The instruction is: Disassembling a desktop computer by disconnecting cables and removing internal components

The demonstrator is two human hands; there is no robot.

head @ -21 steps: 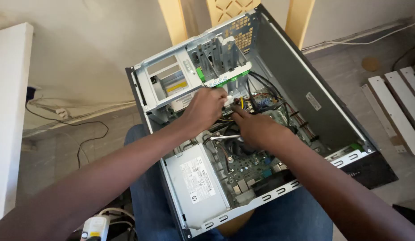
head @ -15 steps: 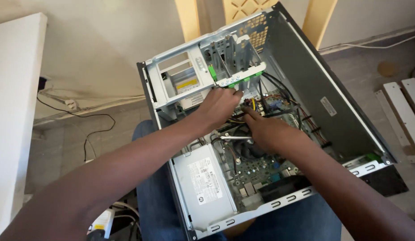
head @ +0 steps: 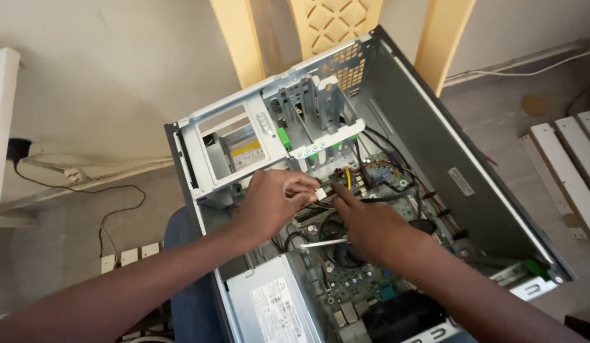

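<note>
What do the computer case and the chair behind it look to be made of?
Computer case: apparently sheet metal, matte grey with bare silvery inner brackets; thin folded edges and punched vent holes suggest it. Chair: probably moulded plastic, smooth cream-yellow, with a cut-out lattice back. Both hands work inside the case.

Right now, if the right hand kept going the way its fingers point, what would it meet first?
The right hand points up-left toward the left hand; it would first meet the small white connector pinched there, though depth is hard to judge.
</note>
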